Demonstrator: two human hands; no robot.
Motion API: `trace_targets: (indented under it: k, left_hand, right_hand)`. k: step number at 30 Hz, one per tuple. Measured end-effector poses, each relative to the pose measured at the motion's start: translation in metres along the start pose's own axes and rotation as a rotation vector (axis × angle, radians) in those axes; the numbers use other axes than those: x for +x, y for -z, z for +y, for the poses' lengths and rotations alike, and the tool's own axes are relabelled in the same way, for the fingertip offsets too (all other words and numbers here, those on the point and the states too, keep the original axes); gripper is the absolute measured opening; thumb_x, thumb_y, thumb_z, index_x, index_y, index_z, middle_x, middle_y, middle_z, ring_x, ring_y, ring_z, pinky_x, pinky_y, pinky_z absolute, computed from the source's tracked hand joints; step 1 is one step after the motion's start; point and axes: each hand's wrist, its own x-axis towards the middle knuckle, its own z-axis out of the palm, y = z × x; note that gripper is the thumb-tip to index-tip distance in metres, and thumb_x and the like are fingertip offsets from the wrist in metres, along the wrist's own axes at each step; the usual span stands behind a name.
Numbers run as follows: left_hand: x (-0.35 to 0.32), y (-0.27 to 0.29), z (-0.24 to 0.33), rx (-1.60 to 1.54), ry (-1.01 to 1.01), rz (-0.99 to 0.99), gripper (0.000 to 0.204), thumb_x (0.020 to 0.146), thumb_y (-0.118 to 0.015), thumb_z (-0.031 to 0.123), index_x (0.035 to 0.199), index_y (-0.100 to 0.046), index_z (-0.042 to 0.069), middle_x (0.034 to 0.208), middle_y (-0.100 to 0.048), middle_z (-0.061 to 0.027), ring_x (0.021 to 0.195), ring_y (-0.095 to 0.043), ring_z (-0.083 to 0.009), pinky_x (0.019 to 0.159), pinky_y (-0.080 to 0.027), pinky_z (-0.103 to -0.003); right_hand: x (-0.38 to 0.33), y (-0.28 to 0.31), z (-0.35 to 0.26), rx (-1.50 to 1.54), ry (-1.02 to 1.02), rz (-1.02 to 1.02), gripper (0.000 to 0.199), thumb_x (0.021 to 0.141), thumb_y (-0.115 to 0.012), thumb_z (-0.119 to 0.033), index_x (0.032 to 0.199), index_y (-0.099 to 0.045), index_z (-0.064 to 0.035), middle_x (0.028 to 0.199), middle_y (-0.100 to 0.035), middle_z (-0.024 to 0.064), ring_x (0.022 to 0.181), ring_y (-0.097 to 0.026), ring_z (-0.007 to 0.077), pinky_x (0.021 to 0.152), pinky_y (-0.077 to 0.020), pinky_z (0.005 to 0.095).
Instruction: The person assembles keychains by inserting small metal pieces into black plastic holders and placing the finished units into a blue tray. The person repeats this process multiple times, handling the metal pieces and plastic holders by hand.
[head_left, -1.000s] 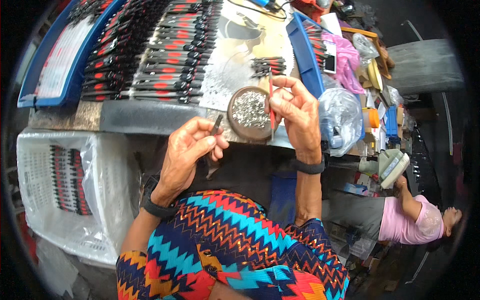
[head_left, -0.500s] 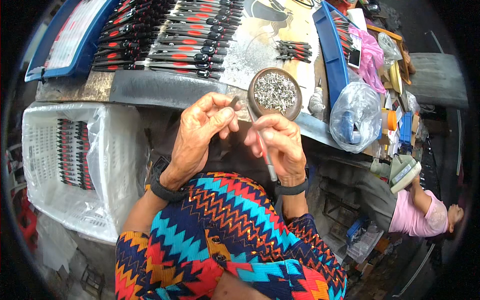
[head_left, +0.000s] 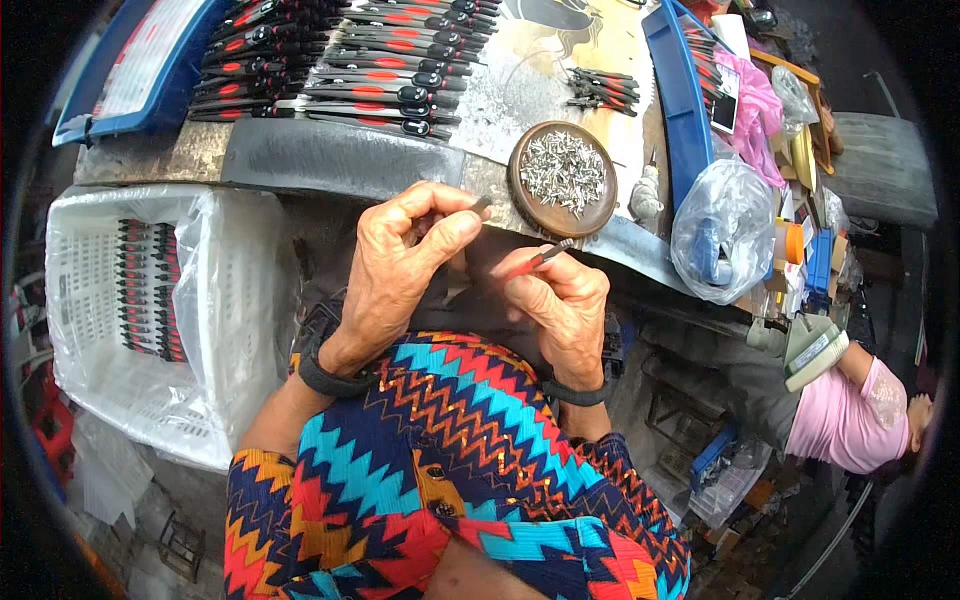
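Two small things are in the hands, just off the front edge of the worktop (head_left: pixel 180 155): a slim red-and-black stick (head_left: pixel 545 256) and a short dark piece (head_left: pixel 481 206). The right hand (head_left: pixel 560 305) grips the stick in narrowed fingers, its silvery tip pointing toward the worktop. The left hand (head_left: pixel 405 245) pinches the dark piece between thumb and forefinger (only its end shows). Right at the worktop's front edge rests a round brown bowl (head_left: pixel 590 222) of tiny silvery metal pieces (head_left: pixel 566 172). Farther from that edge lies a small bundle of black-and-red parts (head_left: pixel 605 90), near a long blue plastic tray (head_left: pixel 685 110). Rows of grey-and-black handles with red ovals (head_left: pixel 385 75) run back from the front edge, left of the bowl. Below the worktop's front edge, to the left, stands a white plastic-lined basket (head_left: pixel 225 330).
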Motion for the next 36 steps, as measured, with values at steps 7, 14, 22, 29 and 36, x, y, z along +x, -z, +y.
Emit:
trace_targets:
  k: [7,14,22,29,36]
  left_hand:
    - [-0.001,-0.002,-0.001,-0.087,0.135,-0.069,0.016,0.085,-0.061,0.013,0.092,-0.061,-0.001,0.077,-0.061,-0.0017,0.069,-0.053,-0.0054,0.066,-0.043,-0.021]
    - [0.000,-0.002,-0.011,-0.201,0.197,-0.110,0.014,0.085,-0.062,0.014,0.089,-0.058,0.002,0.074,-0.060,-0.0014,0.065,-0.053,-0.0046,0.061,-0.043,-0.019]
    - [0.000,-0.004,-0.023,-0.221,0.228,-0.128,0.013,0.086,-0.062,0.016,0.087,-0.058,0.004,0.070,-0.058,0.0019,0.060,-0.050,-0.0017,0.053,-0.039,-0.016]
    - [-0.001,-0.003,-0.025,-0.222,0.238,-0.125,0.013,0.085,-0.063,0.016,0.086,-0.058,0.004,0.070,-0.057,0.0021,0.059,-0.049,-0.0014,0.051,-0.038,-0.016]
    - [-0.002,-0.003,-0.024,-0.238,0.240,-0.129,0.012,0.086,-0.062,0.014,0.086,-0.057,0.003,0.070,-0.058,0.0004,0.060,-0.052,-0.0028,0.053,-0.042,-0.016]
  right_hand:
    - [0.004,0.000,0.008,-0.134,0.107,0.042,0.006,0.083,-0.065,-0.005,0.086,-0.062,0.0000,0.076,-0.056,-0.0020,0.062,-0.049,0.0031,0.055,-0.0390,0.0163]
    - [0.004,-0.005,0.015,-0.216,0.143,0.121,0.040,0.077,-0.068,0.000,0.113,-0.051,0.0035,0.072,-0.057,-0.0022,0.061,-0.047,0.0002,0.055,-0.0384,0.0157]
    - [0.008,-0.005,0.022,-0.186,0.104,0.068,0.052,0.078,-0.065,0.000,0.125,-0.044,0.0048,0.063,-0.048,-0.0044,0.058,-0.042,0.0001,0.053,-0.0344,0.0154]
    - [0.006,-0.007,0.022,-0.118,0.032,0.073,0.050,0.080,-0.064,-0.001,0.126,-0.044,0.0045,0.062,-0.046,-0.0053,0.057,-0.040,-0.0002,0.051,-0.0322,0.0150]
    - [0.006,-0.008,0.023,-0.119,0.027,0.063,0.049,0.081,-0.065,-0.002,0.125,-0.044,0.0051,0.061,-0.047,-0.0056,0.055,-0.040,-0.0003,0.048,-0.0305,0.0152]
